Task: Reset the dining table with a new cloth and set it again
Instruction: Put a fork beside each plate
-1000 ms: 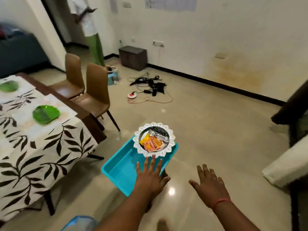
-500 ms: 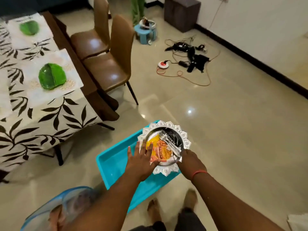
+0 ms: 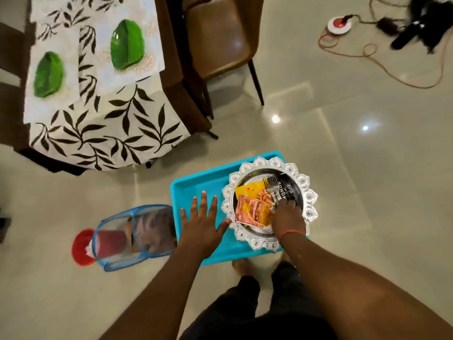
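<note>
A turquoise tray (image 3: 193, 190) lies on the floor below me. On its right half sits a silver scalloped plate (image 3: 306, 190) holding an orange snack packet (image 3: 253, 213), a yellow one (image 3: 250, 191), a black one (image 3: 291, 187) and several forks (image 3: 270, 188). My left hand (image 3: 202, 224) is spread flat over the tray, its thumb at the plate's rim. My right hand (image 3: 288, 217) rests in the plate with its fingers curled round the fork handles. At upper left, the table wears a leaf-print cloth (image 3: 110, 133) with white placemats and two green leaf plates (image 3: 126, 44).
A brown chair (image 3: 220, 38) stands by the table's right side. A blue mesh basket (image 3: 137, 236) with cloth inside and a red lid (image 3: 82, 246) sit left of the tray. Cables and a round socket (image 3: 339, 24) lie on the tiles at upper right.
I have bent lower over the tray. My left hand slid off the plate onto the tray's bare part. My right hand moved from the plate's rim onto the forks.
</note>
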The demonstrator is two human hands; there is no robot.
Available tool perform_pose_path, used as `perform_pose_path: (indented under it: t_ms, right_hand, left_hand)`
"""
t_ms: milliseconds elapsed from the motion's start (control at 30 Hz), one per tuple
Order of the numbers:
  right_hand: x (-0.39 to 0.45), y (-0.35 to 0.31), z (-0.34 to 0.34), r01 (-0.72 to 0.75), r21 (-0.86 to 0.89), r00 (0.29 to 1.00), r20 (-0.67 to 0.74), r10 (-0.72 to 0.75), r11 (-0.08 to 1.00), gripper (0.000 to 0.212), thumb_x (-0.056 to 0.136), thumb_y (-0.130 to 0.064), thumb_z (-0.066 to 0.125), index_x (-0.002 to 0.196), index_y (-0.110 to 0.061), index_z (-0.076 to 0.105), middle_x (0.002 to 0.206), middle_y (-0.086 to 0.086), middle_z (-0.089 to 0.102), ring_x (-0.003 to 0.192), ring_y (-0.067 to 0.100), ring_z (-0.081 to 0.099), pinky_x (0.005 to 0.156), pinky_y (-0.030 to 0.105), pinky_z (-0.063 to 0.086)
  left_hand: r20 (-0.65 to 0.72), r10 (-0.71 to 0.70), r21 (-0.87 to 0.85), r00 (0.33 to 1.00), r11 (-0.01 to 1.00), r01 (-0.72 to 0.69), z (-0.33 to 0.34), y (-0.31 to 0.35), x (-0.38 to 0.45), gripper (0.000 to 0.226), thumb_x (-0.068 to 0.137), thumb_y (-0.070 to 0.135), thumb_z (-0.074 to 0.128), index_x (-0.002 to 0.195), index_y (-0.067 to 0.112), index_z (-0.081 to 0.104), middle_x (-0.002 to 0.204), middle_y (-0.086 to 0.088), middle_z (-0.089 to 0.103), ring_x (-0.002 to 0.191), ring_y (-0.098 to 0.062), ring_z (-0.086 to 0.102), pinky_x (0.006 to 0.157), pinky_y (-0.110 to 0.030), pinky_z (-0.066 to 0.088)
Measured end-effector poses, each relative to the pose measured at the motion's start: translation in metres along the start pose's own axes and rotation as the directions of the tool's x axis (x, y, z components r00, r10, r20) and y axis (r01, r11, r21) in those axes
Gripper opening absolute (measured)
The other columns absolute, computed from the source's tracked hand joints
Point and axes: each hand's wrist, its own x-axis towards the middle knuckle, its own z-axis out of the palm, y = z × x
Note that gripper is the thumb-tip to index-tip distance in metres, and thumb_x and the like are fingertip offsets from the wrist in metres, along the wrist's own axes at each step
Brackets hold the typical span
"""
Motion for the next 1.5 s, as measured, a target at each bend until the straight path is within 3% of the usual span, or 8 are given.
perform_pose_path:
  t_ms: [433, 767, 900, 1033, 1100, 1167, 1367, 1500]
  right_hand:
    - [0.011, 0.007, -0.007, -0.049, 0.206, 0.991, 0.133, 0.022, 0.977, 0.036, 0.090, -0.007, 0.050, 0.126, -0.003, 0.044, 0.119, 0.022, 0.063, 0.109, 0.038, 0.062, 0.088, 0.043, 0.050]
    - [-0.006, 0.020, -0.036, -0.089, 0.461, 0.983, 0.182, 0.004, 0.883, 0.026, 0.080, -0.013, 0.070, 0.105, -0.014, 0.067, 0.111, 0.011, 0.069, 0.103, 0.030, 0.063, 0.079, 0.026, 0.045]
    - [-0.038, 0.027, -0.051, -0.048, 0.693, 0.977, 0.182, -0.111, 0.719, 0.024, 0.074, -0.007, 0.073, 0.097, -0.012, 0.070, 0.087, 0.009, 0.072, 0.077, 0.019, 0.065, 0.074, 0.038, 0.057]
    - [-0.072, 0.027, -0.094, 0.027, 0.807, 0.962, 0.138, -0.233, 0.589, 0.021, 0.070, -0.008, 0.070, 0.091, -0.005, 0.068, 0.071, 0.009, 0.059, 0.065, 0.017, 0.052, 0.061, 0.030, 0.044]
    - [-0.087, 0.026, -0.127, 0.068, 0.824, 0.954, 0.111, -0.278, 0.563, 0.022, 0.079, 0.004, 0.065, 0.098, -0.008, 0.070, 0.068, 0.001, 0.061, 0.059, 0.011, 0.051, 0.056, 0.023, 0.041]
    - [-0.089, 0.029, -0.159, 0.124, 0.821, 0.947, 0.070, -0.313, 0.558, 0.032, 0.084, 0.011, 0.059, 0.107, -0.010, 0.070, 0.068, -0.001, 0.061, 0.058, 0.009, 0.051, 0.054, 0.021, 0.039]
    - [-0.063, 0.054, -0.280, 0.311, 0.758, 0.936, -0.138, -0.325, 0.574, 0.028, 0.084, 0.001, 0.065, 0.106, -0.015, 0.069, 0.070, 0.004, 0.063, 0.061, 0.015, 0.052, 0.053, 0.025, 0.041]
    - [-0.017, 0.105, -0.352, 0.352, 0.714, 0.935, -0.244, -0.256, 0.605, 0.011, 0.090, -0.011, 0.061, 0.091, -0.013, 0.072, 0.071, 0.006, 0.067, 0.056, 0.013, 0.056, 0.053, 0.028, 0.044]
  left_hand:
    - [0.003, -0.096, -0.132, 0.995, 0.987, 0.096, 0.011, 0.037, -0.023, 0.102, 0.068, 0.082, -0.028, 0.156, 0.033, -0.013, 0.165, 0.001, -0.021, 0.153, -0.025, -0.013, 0.122, -0.056, 0.000]
    - [0.015, -0.068, -0.362, 0.998, 0.929, 0.069, -0.003, 0.060, -0.008, 0.070, 0.100, 0.061, 0.020, 0.159, 0.026, 0.006, 0.167, -0.003, -0.003, 0.154, -0.025, 0.002, 0.121, -0.049, 0.007]
    - [0.115, 0.026, -0.791, 0.993, 0.608, 0.076, -0.015, 0.078, 0.000, 0.052, 0.105, 0.045, 0.036, 0.148, 0.017, 0.041, 0.151, -0.004, 0.045, 0.140, -0.024, 0.041, 0.114, -0.034, 0.032]
    - [0.239, 0.122, -0.933, 0.963, 0.304, 0.193, -0.046, 0.118, 0.009, 0.032, 0.093, 0.043, 0.051, 0.100, 0.017, 0.067, 0.107, -0.009, 0.071, 0.105, -0.030, 0.066, 0.098, -0.045, 0.051]
    - [0.186, 0.198, -0.977, 0.962, 0.141, 0.160, -0.070, 0.142, 0.006, 0.027, 0.097, 0.038, 0.055, 0.090, 0.014, 0.066, 0.087, -0.010, 0.071, 0.080, -0.022, 0.068, 0.077, -0.036, 0.058]
    - [0.137, 0.209, -0.990, 0.968, 0.049, 0.130, -0.099, 0.165, 0.006, 0.022, 0.101, 0.022, 0.052, 0.088, 0.011, 0.066, 0.079, -0.012, 0.070, 0.068, -0.020, 0.068, 0.062, -0.029, 0.054]
    - [-0.010, 0.162, -0.999, 0.987, -0.053, -0.002, -0.199, 0.254, 0.032, 0.019, 0.088, -0.006, 0.051, 0.097, 0.000, 0.068, 0.093, -0.017, 0.076, 0.080, -0.032, 0.072, 0.075, -0.044, 0.060]
    - [-0.094, 0.133, -0.992, 0.987, -0.094, -0.082, -0.249, 0.343, 0.058, 0.022, 0.092, -0.004, 0.051, 0.096, 0.002, 0.072, 0.093, -0.013, 0.077, 0.083, -0.027, 0.074, 0.077, -0.039, 0.060]
